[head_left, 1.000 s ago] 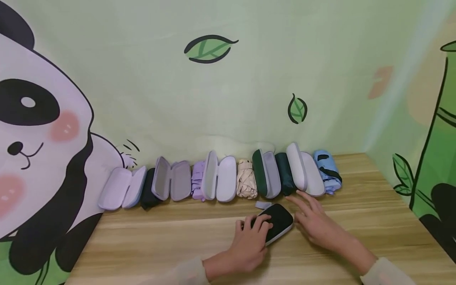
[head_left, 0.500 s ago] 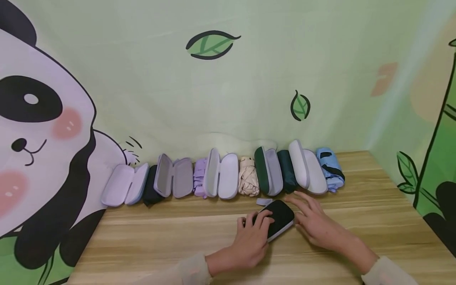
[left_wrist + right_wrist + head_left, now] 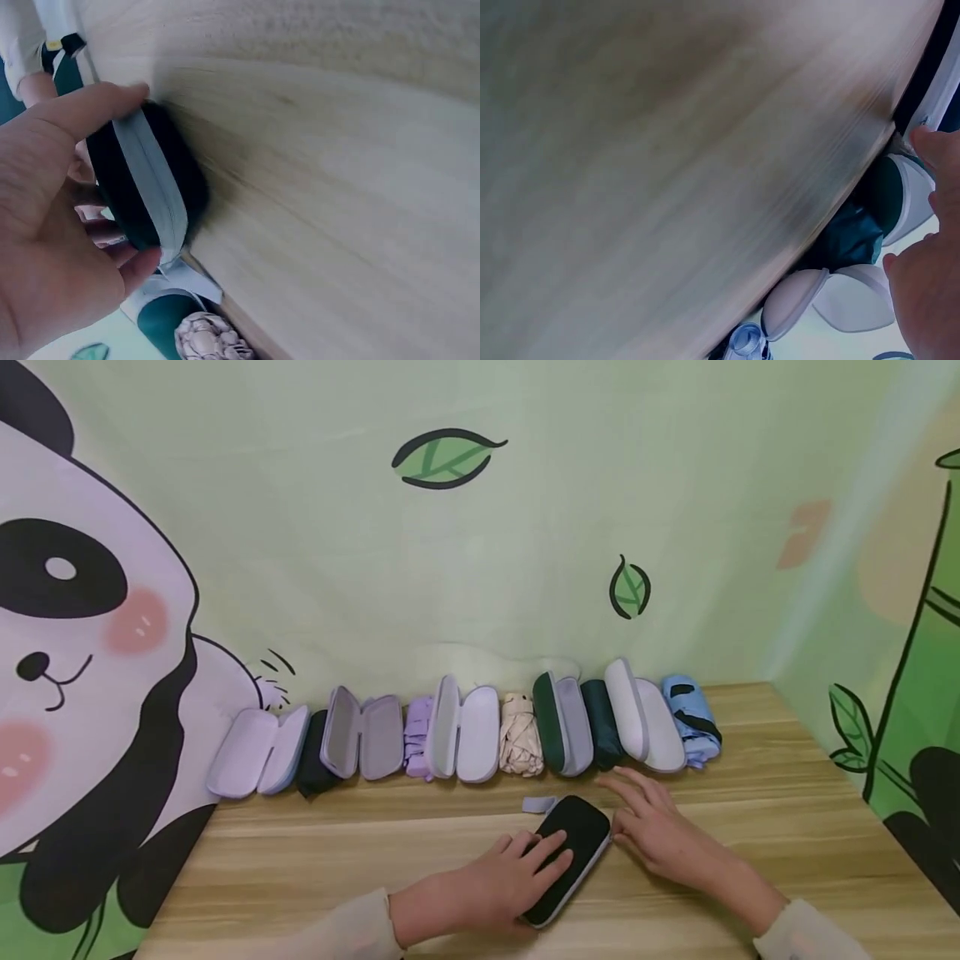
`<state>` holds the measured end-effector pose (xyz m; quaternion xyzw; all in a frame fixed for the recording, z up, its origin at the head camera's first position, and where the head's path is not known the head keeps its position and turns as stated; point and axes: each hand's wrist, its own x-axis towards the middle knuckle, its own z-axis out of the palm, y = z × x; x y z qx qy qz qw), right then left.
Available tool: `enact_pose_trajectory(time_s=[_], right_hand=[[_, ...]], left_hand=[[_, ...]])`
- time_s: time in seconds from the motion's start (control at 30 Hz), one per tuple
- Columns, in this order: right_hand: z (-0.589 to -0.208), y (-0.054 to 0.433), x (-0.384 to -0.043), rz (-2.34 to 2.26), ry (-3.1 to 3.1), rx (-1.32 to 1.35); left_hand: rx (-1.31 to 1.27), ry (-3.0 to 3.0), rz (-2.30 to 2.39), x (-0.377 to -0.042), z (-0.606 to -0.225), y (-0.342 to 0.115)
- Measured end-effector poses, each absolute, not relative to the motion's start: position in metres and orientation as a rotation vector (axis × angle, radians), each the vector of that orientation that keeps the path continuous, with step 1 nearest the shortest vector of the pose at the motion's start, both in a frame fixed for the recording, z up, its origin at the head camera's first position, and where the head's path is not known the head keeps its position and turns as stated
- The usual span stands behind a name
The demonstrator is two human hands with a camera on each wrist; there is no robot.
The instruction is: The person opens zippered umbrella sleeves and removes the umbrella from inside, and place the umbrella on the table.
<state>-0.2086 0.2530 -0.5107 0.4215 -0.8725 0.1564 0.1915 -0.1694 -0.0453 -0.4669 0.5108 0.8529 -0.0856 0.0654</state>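
A black zip case (image 3: 581,822) with a pale zipper band lies slanted on the wooden table, a grey strap (image 3: 538,805) at its far end. My left hand (image 3: 498,881) grips it from the left, fingers across the lid. In the left wrist view the thumb and fingers reach round opposite sides of the case (image 3: 135,184). My right hand (image 3: 663,839) stays at the right edge of the case, two fingers stretched forward. The right wrist view has one fingertip touching the zipper band (image 3: 937,94) beside a small zipper pull; the grasp is partly hidden.
Along the back wall runs a row of opened cases, among them a green one (image 3: 549,722) and a white one (image 3: 478,735). Between them sit folded umbrellas: beige (image 3: 520,739), dark green (image 3: 602,727), purple (image 3: 417,739), black (image 3: 318,760) and blue (image 3: 692,718).
The black zip case has turned, its near end swinging toward me. My left hand has shifted left and flattened over the lid. The right hand has barely moved.
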Motion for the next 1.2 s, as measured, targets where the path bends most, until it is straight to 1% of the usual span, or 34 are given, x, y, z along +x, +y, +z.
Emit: enact_pose_trajectory(time_s=[0.1, 0.27, 0.5, 0.97, 1.2], right_hand=[[-0.511, 0.253, -0.209, 0.44, -2.444, 1.189], [-0.511, 0.249, -0.209, 0.423, -2.463, 1.191], [-0.511, 0.25, -0.206, 0.449, -2.539, 1.156], [-0.51, 0.252, -0.206, 0.46, -2.535, 1.139], [-0.508, 0.251, -0.206, 0.473, -2.537, 1.131]], left_hand=[[1.667, 2.562, -0.345, -0.171, -0.466, -0.046], [1.838, 2.57, -0.334, -0.176, -0.478, -0.048], [1.793, 2.453, -0.121, -0.181, -0.488, -0.051], [1.818, 2.501, -0.07, -0.18, -0.49, -0.048], [1.716, 2.54, 0.007, -0.174, -0.494, -0.042]])
